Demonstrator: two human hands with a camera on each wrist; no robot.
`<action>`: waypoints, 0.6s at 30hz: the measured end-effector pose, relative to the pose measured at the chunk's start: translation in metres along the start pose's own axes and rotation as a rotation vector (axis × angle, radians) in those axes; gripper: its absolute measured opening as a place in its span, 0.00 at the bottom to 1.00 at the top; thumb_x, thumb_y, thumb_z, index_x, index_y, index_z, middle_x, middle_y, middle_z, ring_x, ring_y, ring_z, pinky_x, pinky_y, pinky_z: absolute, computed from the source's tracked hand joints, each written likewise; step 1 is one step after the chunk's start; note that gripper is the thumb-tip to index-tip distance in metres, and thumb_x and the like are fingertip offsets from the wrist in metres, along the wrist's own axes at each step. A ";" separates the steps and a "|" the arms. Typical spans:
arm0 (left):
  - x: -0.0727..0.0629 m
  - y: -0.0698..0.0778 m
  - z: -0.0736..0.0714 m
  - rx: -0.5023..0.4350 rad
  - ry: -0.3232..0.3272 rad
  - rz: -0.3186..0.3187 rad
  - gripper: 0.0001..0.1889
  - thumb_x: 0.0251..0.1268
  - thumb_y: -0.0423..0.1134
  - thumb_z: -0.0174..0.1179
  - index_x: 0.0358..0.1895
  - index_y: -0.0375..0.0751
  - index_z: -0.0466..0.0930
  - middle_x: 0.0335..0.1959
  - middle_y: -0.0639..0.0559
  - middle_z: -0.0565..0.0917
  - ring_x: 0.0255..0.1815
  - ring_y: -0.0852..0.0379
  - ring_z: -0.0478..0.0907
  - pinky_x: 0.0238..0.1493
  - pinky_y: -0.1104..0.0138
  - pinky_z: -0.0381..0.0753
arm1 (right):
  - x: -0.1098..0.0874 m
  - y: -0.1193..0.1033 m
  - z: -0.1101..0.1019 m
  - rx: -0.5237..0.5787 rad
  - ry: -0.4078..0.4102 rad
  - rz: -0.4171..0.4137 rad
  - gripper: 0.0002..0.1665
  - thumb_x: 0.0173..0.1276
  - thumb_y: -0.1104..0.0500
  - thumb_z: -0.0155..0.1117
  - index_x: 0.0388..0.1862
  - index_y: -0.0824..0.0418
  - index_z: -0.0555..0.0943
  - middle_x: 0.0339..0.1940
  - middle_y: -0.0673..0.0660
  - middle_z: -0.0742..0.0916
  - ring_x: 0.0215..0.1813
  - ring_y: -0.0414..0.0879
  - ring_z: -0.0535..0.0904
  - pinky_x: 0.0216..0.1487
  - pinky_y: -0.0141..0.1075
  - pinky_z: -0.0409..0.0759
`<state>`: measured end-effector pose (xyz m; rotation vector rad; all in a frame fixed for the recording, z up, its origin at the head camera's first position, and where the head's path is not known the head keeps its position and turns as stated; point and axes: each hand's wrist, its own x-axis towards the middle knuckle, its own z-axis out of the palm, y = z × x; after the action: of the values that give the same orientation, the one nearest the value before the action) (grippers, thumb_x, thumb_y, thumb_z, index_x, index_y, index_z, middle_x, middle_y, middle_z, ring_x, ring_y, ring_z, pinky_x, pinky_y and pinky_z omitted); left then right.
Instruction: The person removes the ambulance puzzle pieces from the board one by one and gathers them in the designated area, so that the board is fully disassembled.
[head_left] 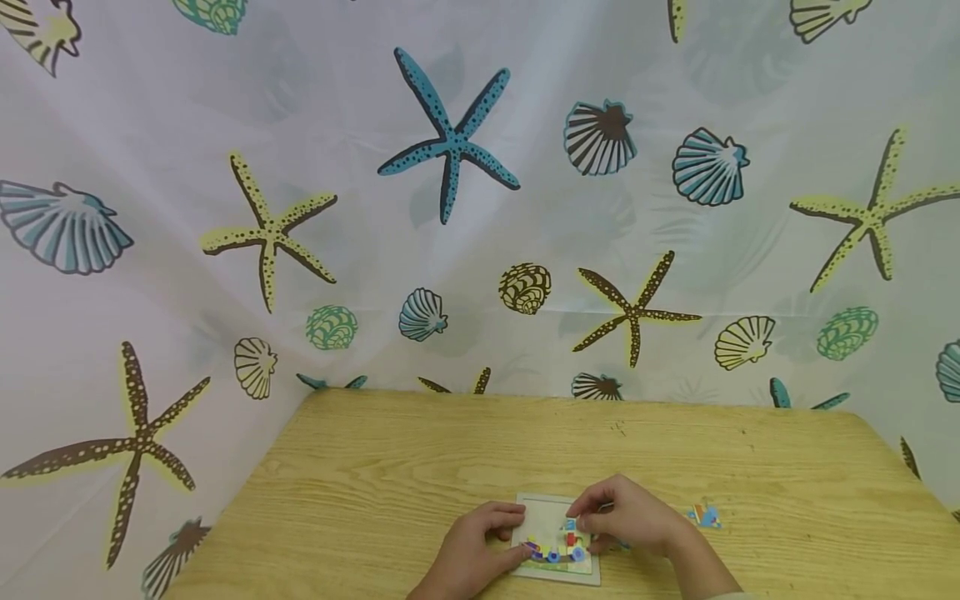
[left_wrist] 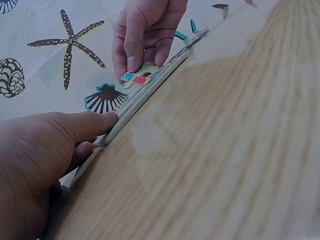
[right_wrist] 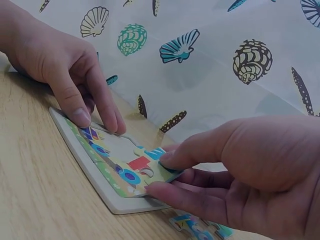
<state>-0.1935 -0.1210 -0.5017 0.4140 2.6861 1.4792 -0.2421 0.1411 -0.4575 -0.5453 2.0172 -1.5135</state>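
Observation:
A small jigsaw puzzle board [head_left: 542, 507] with a pale frame lies on the table. My left hand [head_left: 474, 546] holds its left side, with the thumb [left_wrist: 102, 120] on the frame. In the right wrist view, pieces with purple and blue wheel pictures [right_wrist: 99, 148] sit along the near edge of the board, by that thumb. My right hand [head_left: 633, 518] pinches a puzzle piece [right_wrist: 139, 163] showing a red block and a blue wheel, at the board's right side. The left wrist view shows this piece tilted over the board. Whether it is fully seated I cannot tell.
A loose puzzle piece [head_left: 705, 516] in orange and blue lies on the wooden table [head_left: 390, 467] right of my right hand. More loose pieces [right_wrist: 192, 226] lie close beside the board, under that hand. A curtain [head_left: 337, 108] printed with starfish and shells hangs behind the table.

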 end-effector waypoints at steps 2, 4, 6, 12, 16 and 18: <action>0.000 0.000 0.000 0.000 -0.001 0.000 0.23 0.58 0.49 0.73 0.54 0.41 0.86 0.59 0.56 0.83 0.45 0.65 0.77 0.46 0.72 0.77 | 0.001 0.000 0.001 -0.001 0.011 0.011 0.13 0.72 0.66 0.60 0.50 0.74 0.82 0.38 0.59 0.85 0.36 0.45 0.83 0.39 0.41 0.88; 0.000 0.000 -0.001 -0.001 -0.002 0.001 0.23 0.58 0.49 0.73 0.54 0.41 0.86 0.59 0.56 0.83 0.44 0.65 0.77 0.46 0.72 0.77 | 0.001 0.000 0.001 -0.004 0.019 0.019 0.12 0.72 0.66 0.60 0.50 0.73 0.82 0.38 0.59 0.85 0.35 0.45 0.83 0.38 0.40 0.88; 0.000 0.000 -0.001 0.000 -0.001 0.002 0.23 0.58 0.49 0.73 0.54 0.41 0.86 0.59 0.56 0.83 0.44 0.65 0.77 0.46 0.72 0.77 | 0.001 -0.001 0.001 -0.007 0.021 0.021 0.12 0.72 0.66 0.60 0.50 0.73 0.82 0.38 0.59 0.84 0.35 0.46 0.83 0.38 0.40 0.88; 0.002 -0.002 0.000 0.005 0.003 0.012 0.22 0.58 0.49 0.73 0.53 0.41 0.86 0.58 0.55 0.84 0.43 0.66 0.77 0.44 0.72 0.77 | -0.001 0.000 -0.002 -0.009 0.008 0.002 0.12 0.72 0.65 0.62 0.50 0.72 0.82 0.37 0.58 0.83 0.36 0.46 0.84 0.40 0.41 0.88; 0.003 -0.003 0.001 0.010 0.002 0.005 0.22 0.57 0.49 0.73 0.53 0.42 0.86 0.57 0.55 0.84 0.42 0.67 0.76 0.43 0.72 0.77 | -0.002 0.002 -0.007 -0.059 0.015 -0.031 0.12 0.71 0.63 0.63 0.49 0.68 0.84 0.38 0.58 0.83 0.35 0.47 0.85 0.40 0.42 0.88; 0.003 -0.004 0.001 0.011 0.001 0.004 0.22 0.57 0.49 0.73 0.53 0.42 0.86 0.57 0.56 0.84 0.42 0.67 0.76 0.44 0.72 0.76 | -0.002 0.003 -0.010 -0.068 0.018 -0.046 0.13 0.71 0.62 0.63 0.50 0.68 0.84 0.39 0.57 0.84 0.35 0.48 0.86 0.40 0.42 0.88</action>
<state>-0.1969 -0.1211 -0.5052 0.4194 2.6967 1.4672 -0.2471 0.1509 -0.4572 -0.6119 2.0894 -1.4861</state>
